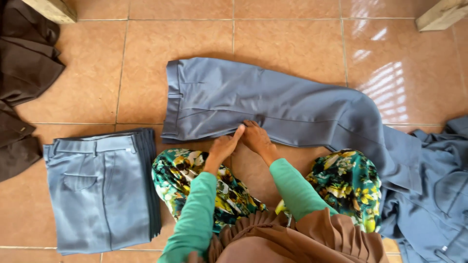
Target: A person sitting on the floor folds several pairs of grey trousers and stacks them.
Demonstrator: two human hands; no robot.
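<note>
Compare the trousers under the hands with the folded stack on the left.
The spread trousers lie at full length across the tiles; the folded stack is compact and squared. Both hands, left hand and right hand, press the spread pair; nothing touches the stack. Both are blue-grey.

head cam | looks steeply down | close over lap, floor (292, 44)

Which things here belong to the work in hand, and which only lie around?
In hand:
left hand
right hand
grey-blue trousers spread flat, both hands on them

Lying about:
folded trouser stack
dark brown clothes
grey-blue heap
wooden legs
</note>
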